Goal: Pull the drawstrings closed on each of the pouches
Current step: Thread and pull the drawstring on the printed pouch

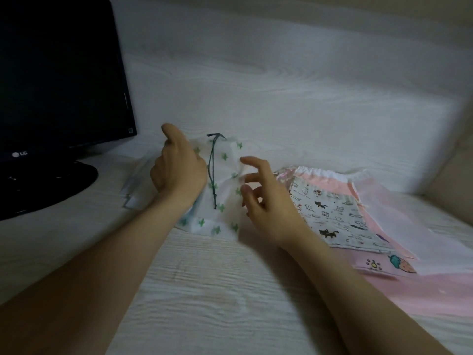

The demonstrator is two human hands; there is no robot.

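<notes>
Both bare forearms reach in from the near edge of the counter [204, 298] and draw together toward its middle. The left hand [176, 172] shows its back, thumb raised toward the far edge, its fingers folded under and hidden. The right hand [266, 201], just beside it, is turned on its side, fingers [253, 163] spread and loosely bent, tips toward the left hand.

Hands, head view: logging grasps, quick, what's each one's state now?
Left hand: grips the white cactus-print fabric pouch.
Right hand: open, fingers spread, holding nothing.
</notes>
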